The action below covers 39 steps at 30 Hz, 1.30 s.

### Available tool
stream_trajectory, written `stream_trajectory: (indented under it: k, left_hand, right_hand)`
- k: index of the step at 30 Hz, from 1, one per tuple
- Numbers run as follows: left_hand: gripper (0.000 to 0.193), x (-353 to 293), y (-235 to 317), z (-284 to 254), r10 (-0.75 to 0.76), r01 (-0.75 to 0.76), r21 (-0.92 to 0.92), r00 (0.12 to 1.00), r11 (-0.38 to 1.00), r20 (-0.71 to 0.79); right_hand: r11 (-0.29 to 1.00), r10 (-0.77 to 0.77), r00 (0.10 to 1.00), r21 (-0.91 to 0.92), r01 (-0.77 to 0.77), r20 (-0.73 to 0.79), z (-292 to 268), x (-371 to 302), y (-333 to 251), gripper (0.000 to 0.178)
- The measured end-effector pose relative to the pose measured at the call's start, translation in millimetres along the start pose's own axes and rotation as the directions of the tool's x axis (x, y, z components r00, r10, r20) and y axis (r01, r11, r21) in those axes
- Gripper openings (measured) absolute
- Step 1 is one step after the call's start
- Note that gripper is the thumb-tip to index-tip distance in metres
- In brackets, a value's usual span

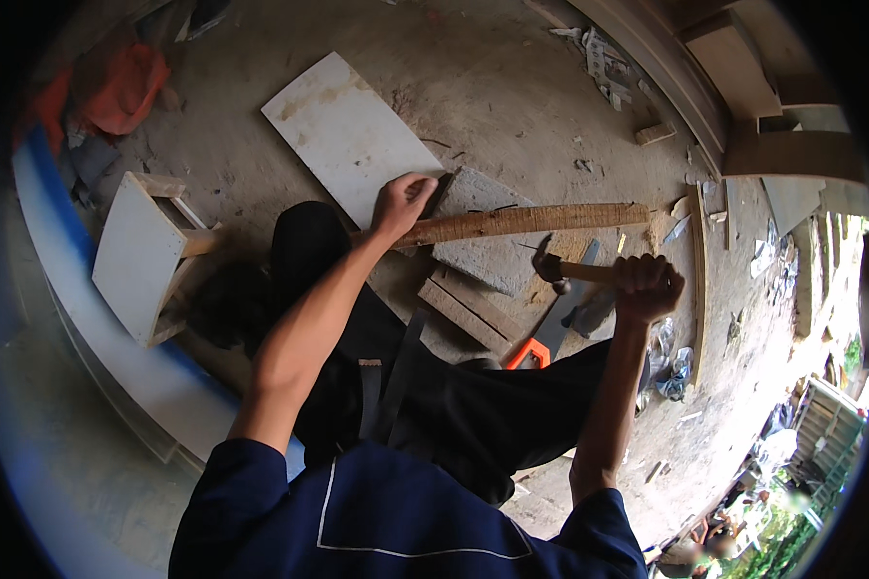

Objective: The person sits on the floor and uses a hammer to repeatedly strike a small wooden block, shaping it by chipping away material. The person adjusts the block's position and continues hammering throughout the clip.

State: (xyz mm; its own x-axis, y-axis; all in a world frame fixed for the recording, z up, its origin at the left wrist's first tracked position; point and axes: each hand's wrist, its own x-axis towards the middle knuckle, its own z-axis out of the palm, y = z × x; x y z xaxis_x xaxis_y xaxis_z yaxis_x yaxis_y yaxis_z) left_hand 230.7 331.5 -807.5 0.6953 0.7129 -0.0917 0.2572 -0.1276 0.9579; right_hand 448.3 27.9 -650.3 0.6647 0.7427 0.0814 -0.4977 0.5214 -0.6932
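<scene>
My right hand (649, 288) is wrapped round the wooden handle of a claw hammer (552, 269), whose head hangs just in front of a long rough strip of wood (541, 218). The strip lies across a grey concrete block (483, 261) and runs left beneath my left wrist. Curled closed, my left hand (406, 205) sits over the strip's left part; whatever its fingers hold is hidden. A handsaw (557, 323) with an orange grip lies on the floor below the hammer, beside short wooden blocks (468, 309).
A white board (352, 135) lies beyond my left hand. To the left are a small white-sided wooden frame (140, 256), a long blue-edged white panel (116, 328) and an orange bag (126, 92). Wooden furniture (734, 77) stands far right, and a thin batten (698, 289) lies right of my hand.
</scene>
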Motion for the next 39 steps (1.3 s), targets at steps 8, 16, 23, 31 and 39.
stream_trajectory:
  k: [8, 16, 23, 31, 39]
  left_hand:
    - [0.025, -25.0, 77.6, 40.5, 0.112, 0.020, -0.184, 0.725, 0.983, 0.679]
    - [0.023, -32.2, 113.6, 40.6, 0.049, -0.177, 0.118, 0.725, 0.977, 0.687]
    - [0.016, -36.7, 149.6, 46.0, 0.091, -0.593, 0.352, 0.588, 0.724, 0.804]
    - [0.015, -44.3, 145.9, 59.7, -0.054, -0.496, 0.320, 0.478, 0.807, 0.877]
    - [0.018, -29.5, 138.0, 70.1, -0.327, -0.210, 0.356, 0.159, 0.911, 0.931]
  right_hand:
    - [0.991, 0.026, 0.998, 0.131, -0.019, -0.048, 25.4, -5.6, 29.1, 0.040]
    - [0.991, 0.030, 0.992, 0.136, -0.013, -0.120, 12.5, -8.3, 24.9, 0.040]
    - [0.982, 0.182, 0.964, 0.082, -0.169, -0.195, 23.9, -5.0, 19.2, 0.044]
    - [0.974, 0.176, 0.962, -0.103, -0.200, -0.211, 44.4, -14.3, 18.4, 0.043]
    - [0.661, 0.319, 0.944, -0.733, -0.161, 0.081, 59.6, -26.3, 16.4, 0.049]
